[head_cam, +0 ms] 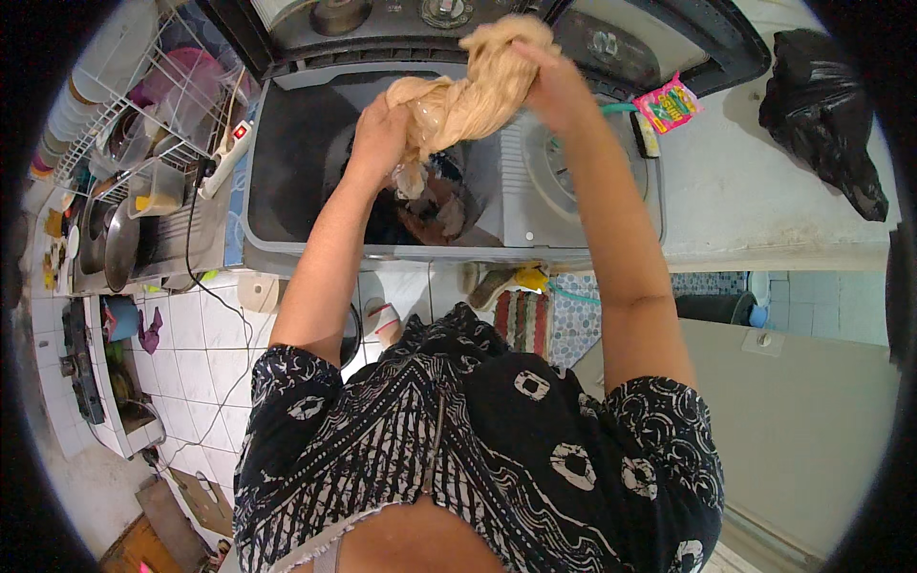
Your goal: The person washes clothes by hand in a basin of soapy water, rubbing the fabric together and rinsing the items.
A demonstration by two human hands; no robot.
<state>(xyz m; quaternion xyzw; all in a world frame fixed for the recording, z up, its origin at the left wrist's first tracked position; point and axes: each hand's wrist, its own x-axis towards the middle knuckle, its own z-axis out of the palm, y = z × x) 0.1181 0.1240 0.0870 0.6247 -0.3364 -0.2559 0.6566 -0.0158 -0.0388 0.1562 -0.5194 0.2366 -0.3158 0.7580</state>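
Observation:
Between my two hands a wet, pale orange cloth (469,93) is bunched and twisted, held above a twin-tub washing machine (286,161). My left hand (381,136) grips its lower end over the wash tub. Farther up and to the right, my right hand (555,86) is closed on the other end; it looks blurred. Below the cloth, dark and brown laundry (437,215) lies in the wash tub in shadow. Partly behind my right forearm is the round spin-tub cover (541,168).
A pink detergent packet (668,107) and a brush (645,136) sit at the machine's right edge. A black plastic bag (817,114) lies farther right. On the left are a wire dish rack (154,93) and a power strip (226,159) with a hanging black cord (190,243).

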